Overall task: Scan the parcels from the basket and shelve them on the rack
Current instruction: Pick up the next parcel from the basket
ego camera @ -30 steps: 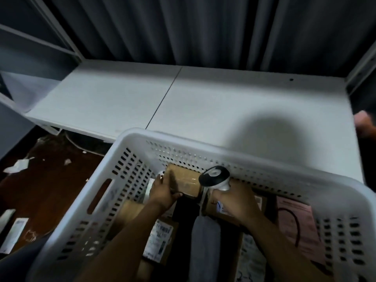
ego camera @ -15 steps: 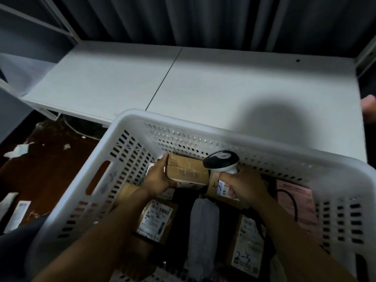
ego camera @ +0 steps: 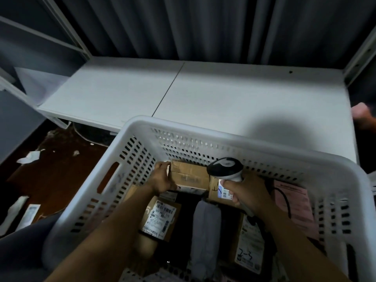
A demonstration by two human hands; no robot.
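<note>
My left hand [ego camera: 162, 179] grips the cardboard parcel [ego camera: 190, 176], my right hand [ego camera: 247, 195] curls round the barcode scanner [ego camera: 224, 167]; I should steady both over the label [ego camera: 224, 192].

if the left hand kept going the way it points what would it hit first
The left hand grips the brown box, so that comes first; past it, probably the basket's far wall, though depth is unclear.

Parcels [ego camera: 160, 217] in basket [ego camera: 234, 137] before rack [ego camera: 234, 98]
</note>
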